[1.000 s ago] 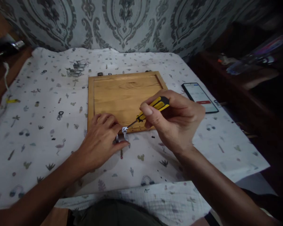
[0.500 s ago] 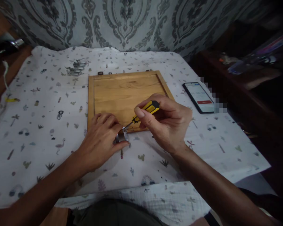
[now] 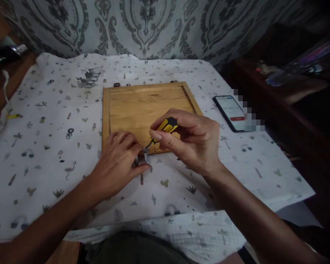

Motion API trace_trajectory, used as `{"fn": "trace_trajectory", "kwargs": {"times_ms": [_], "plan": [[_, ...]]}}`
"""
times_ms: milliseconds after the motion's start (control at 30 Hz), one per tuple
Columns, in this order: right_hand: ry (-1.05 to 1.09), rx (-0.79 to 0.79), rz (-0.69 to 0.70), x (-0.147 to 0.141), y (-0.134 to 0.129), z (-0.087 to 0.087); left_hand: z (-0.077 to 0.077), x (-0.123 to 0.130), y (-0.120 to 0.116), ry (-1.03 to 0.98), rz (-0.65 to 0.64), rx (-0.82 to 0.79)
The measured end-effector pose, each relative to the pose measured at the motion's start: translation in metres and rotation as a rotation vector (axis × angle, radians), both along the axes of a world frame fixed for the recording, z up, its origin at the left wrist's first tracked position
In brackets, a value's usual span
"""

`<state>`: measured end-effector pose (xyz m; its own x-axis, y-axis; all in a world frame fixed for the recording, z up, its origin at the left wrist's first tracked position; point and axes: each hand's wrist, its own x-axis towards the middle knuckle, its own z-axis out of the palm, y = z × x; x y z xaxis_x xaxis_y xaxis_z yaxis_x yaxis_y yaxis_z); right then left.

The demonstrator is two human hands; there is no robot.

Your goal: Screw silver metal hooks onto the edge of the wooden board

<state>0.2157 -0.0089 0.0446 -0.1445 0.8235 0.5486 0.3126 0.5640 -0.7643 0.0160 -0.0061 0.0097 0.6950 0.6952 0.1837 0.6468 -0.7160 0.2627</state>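
Note:
A framed wooden panel (image 3: 148, 106) lies flat on the patterned cloth. My left hand (image 3: 119, 161) rests over its near left part, thumb and fingers closed around a small metal bracket (image 3: 143, 159) at the panel's near edge. Between the thumb and fingers of my right hand (image 3: 191, 141) is a yellow and black screwdriver (image 3: 166, 127), tilted down to the left. Its tip meets the top of the bracket; any screw there is too small to make out.
Several metal brackets (image 3: 89, 77) lie behind the panel at the left. A phone (image 3: 231, 113) lies right of the panel. A yellow-tipped white cord (image 3: 14, 116) is at the far left, and a plastic bottle (image 3: 299, 64) at the far right.
My right hand has shifted slightly left with the screwdriver, whose handle now sits a bit closer to the bracket. The left hand has stayed on the bracket.

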Motion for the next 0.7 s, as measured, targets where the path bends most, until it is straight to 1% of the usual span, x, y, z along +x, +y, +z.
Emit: {"fn": "trace_trajectory", "kwargs": {"times_ms": [167,367,467,533,633,700], "plan": [[0.015,0.0,0.052,0.002,0.002,0.001,0.001,0.0,0.0,-0.002,0.001,0.004],[0.002,-0.022,0.059,0.003,0.003,0.001,0.0,0.001,0.001,-0.007,-0.005,0.01],[-0.005,0.005,0.057,0.002,0.002,0.002,0.0,0.0,0.001,-0.022,-0.008,0.02],[0.027,0.025,-0.01,0.0,-0.001,0.003,0.0,0.0,0.001,-0.028,-0.005,0.029],[0.139,0.032,-0.188,-0.002,-0.008,0.007,-0.001,0.0,0.001,-0.027,-0.004,0.046],[0.18,0.036,-0.24,-0.002,-0.01,0.007,-0.001,0.0,0.001,-0.023,-0.006,0.056]]}}
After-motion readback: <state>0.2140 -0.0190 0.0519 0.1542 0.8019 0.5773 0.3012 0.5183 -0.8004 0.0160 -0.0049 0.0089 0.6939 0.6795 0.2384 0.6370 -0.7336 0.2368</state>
